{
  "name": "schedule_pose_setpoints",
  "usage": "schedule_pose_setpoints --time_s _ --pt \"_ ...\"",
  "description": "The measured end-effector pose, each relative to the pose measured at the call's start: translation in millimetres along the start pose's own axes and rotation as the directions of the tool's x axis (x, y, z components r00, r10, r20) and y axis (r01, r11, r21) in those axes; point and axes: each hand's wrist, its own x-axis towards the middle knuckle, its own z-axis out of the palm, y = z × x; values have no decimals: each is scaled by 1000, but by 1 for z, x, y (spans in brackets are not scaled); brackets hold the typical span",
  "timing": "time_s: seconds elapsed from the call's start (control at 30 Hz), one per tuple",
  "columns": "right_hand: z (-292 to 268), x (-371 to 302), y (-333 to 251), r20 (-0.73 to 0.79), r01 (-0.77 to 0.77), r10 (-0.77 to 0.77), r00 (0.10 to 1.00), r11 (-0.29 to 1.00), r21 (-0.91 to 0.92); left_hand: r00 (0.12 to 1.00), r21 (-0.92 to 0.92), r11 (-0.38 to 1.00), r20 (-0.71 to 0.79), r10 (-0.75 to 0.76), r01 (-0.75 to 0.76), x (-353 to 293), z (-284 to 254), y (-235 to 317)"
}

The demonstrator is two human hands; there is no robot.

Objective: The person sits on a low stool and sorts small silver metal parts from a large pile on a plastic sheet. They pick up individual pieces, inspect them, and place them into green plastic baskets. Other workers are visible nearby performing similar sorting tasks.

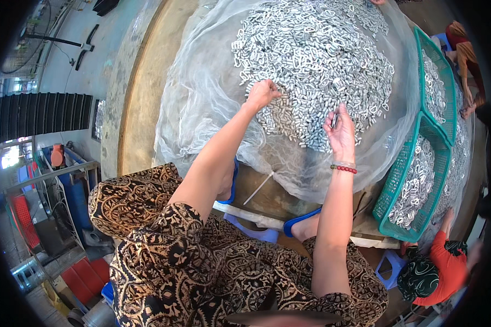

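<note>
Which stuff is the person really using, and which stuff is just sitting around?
In use:
- left hand, fingers in the pile of small metal pieces
- right hand, pinching one piece
- clear netting under the pile

Just lying about:
- green baskets of metal pieces
- blue stool
- orange jug
- black slatted panel

My one view came from a fisheye camera worn on my head, and it looked steeply down over my lap and both forearms, which entered from the lower edge. It sat close enough that my knees filled the bottom, while the round table (136, 92) ahead bent toward the dark rim. No second view was there to share any part.
</note>
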Motion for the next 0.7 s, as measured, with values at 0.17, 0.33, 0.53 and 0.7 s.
schedule_pose_setpoints --time_s 0.17,0.33,0.53,0.7 --pt "13 24 7 188 343 -339 922 489 -802 984 -530 837 172 -53 138 -25 -17 21" --pt "45 50 25 231 159 -233 945 -292 -943 934 -943 125 325 152 308 -54 -38 42" --pt "46 52 49 238 172 -97 967 -446 -879 899 -927 94 375 225 363 -51 -47 50" --pt "17 21 61 287 227 -52 957 -488 -843 949 -737 651 304 84 179 -32 -24 46"
